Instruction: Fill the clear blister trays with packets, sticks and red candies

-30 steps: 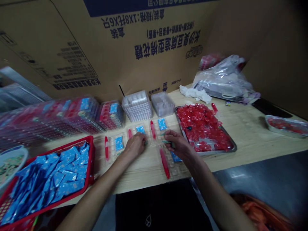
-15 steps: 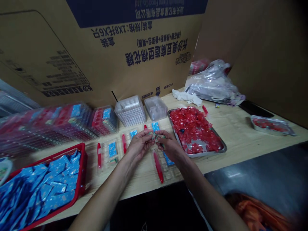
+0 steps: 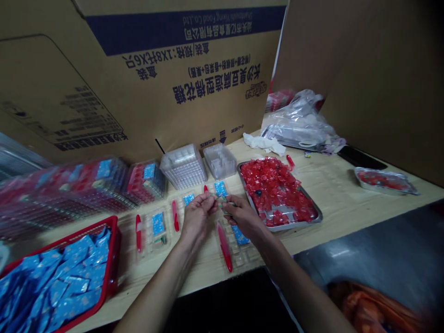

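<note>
My left hand (image 3: 198,213) and my right hand (image 3: 243,216) are nearly together over the middle of the table, fingers pinched. Between their fingertips is a small greenish packet (image 3: 221,200); more green shows under my right fingers, partly hidden. Clear plastic trays lie beneath and around the hands. The front tray holds a red pen-shaped piece (image 3: 225,247) and a blue sachet (image 3: 240,235). In the left tray are another red piece (image 3: 138,233), a blue sachet (image 3: 158,224) and a small green packet (image 3: 160,241).
A metal tray (image 3: 317,217) of red wrapped pieces stands right of my hands. A red basket (image 3: 113,259) of blue sachets is front left. Stacked empty trays (image 3: 183,166) and filled trays (image 3: 100,189) line the back, before a large cardboard box (image 3: 145,111).
The view has shifted, so the table's things sit slightly further left and lower. Both hands stay together with the greenish packet at their fingertips.
</note>
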Demonstrator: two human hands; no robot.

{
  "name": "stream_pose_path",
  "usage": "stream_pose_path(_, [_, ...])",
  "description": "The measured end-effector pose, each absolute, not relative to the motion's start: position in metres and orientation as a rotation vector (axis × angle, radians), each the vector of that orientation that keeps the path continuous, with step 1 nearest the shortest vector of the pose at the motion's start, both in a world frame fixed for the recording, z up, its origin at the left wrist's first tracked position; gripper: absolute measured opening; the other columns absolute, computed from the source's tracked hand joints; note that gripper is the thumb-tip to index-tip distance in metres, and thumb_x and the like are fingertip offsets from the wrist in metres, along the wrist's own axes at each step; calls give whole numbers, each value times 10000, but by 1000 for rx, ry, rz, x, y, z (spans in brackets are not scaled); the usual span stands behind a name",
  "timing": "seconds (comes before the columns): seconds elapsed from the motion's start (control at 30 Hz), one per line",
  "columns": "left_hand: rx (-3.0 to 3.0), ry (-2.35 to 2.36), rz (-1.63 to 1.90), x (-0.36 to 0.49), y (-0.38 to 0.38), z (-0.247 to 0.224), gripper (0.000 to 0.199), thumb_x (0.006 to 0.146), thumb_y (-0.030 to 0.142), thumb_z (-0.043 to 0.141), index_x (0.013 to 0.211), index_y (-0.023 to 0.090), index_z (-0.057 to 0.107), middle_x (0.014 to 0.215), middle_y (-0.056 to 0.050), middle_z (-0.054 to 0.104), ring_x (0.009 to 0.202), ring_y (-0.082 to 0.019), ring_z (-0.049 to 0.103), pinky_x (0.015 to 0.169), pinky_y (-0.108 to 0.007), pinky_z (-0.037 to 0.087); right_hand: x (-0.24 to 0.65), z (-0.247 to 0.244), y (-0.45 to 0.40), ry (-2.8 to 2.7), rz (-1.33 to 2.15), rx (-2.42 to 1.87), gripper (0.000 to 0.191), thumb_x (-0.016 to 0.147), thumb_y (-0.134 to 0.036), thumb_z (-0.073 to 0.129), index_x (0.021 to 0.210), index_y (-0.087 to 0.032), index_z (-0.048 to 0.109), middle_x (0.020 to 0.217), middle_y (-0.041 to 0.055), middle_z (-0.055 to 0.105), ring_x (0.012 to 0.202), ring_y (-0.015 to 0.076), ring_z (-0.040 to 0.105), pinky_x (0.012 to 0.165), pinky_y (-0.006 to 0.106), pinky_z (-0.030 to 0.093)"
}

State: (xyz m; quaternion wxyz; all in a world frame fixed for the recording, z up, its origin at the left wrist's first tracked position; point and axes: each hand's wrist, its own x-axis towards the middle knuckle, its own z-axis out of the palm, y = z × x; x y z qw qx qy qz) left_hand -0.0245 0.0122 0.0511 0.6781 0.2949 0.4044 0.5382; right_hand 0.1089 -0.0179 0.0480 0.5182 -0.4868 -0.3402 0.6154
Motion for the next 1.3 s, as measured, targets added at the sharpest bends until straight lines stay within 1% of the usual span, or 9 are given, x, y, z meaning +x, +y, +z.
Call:
stream_pose_path(0.2, [825, 1021, 1192, -47, 25, 54, 392, 508, 287, 931, 810, 133, 733, 655, -11, 689, 556, -99, 600, 569, -204, 499, 120, 54, -22, -918, 1587, -1127, 427, 573, -448, 799, 756, -203, 500, 529, -100, 415, 411, 46, 316, 369, 184, 141])
stream_pose_path(0.33, [1151, 990, 971, -46, 16, 50, 363, 666, 436, 842, 863, 137, 786, 780, -47, 738, 653, -114, 618, 645, -216, 487, 115, 50, -21, -1064, 1537, -1273, 362, 647, -455, 746, 762, -213, 502, 474, -121, 346, 375, 46, 270, 366, 184, 178])
stream_pose_path(0.43, [1269, 995, 947, -45, 12, 47, 337, 657, 388, 846, 888, 147, 800, 748, -30, 730, 648, -111, 601, 624, -204, 457, 111, 44, -18, -1114, 1471, -1354, 333, 689, -467, 702, 756, -220, 488, 462, -122, 329, 358, 48, 258, 359, 184, 161])
stream_pose_path(0.53, [1185, 1043, 999, -49, 14, 45, 414, 620, 351, 864, 975, 152, 790, 659, -3, 690, 563, -100, 569, 556, -202, 433, 111, 41, -19, -1123, 1487, -1341, 345, 697, -484, 692, 752, -220, 476, 485, -115, 353, 364, 44, 264, 360, 180, 152])
stream_pose_path(0.6, [1107, 1063, 1013, -50, 14, 44, 441, 630, 372, 859, 1006, 155, 783, 668, -8, 695, 558, -105, 584, 557, -208, 445, 111, 41, -20, -1142, 1508, -1299, 339, 696, -482, 684, 760, -217, 483, 507, -110, 371, 377, 44, 272, 360, 179, 165])
stream_pose_path(0.73, [1101, 1011, 981, -47, 10, 47, 429, 604, 388, 880, 953, 155, 791, 732, -22, 720, 606, -105, 601, 602, -210, 462, 108, 44, -19, -1176, 1448, -1301, 299, 704, -456, 658, 752, -213, 489, 501, -114, 344, 387, 43, 249, 364, 179, 178])
stream_pose_path(0.9, [1091, 990, 1011, -48, 8, 45, 426, 569, 389, 903, 896, 145, 781, 671, -8, 697, 599, -102, 589, 602, -205, 456, 110, 44, -18, -1134, 1440, -1294, 329, 686, -467, 703, 740, -213, 501, 486, -117, 328, 385, 42, 244, 372, 183, 162])
stream_pose_path(1.1, [1119, 1075, 1094, -68, 32, 40, 453, 589, 357, 881, 980, 157, 771, 718, -11, 712, 586, -104, 586, 579, -204, 450, 155, 57, -19, -867, 1392, -1234, 442, 607, -493, 809, 704, -195, 498, 578, -67, 477, 434, 45, 363, 365, 169, 183])
stream_pose_path(1.3, [1857, 1133, 803, -28, 61, 36, 107, 721, 172, 692, 796, 168, 768, 734, -38, 731, 667, -157, 611, 629, -243, 448, 170, 65, -23, -795, 1359, -1214, 452, 606, -478, 833, 710, -193, 498, 612, -52, 511, 446, 43, 365, 358, 172, 163])
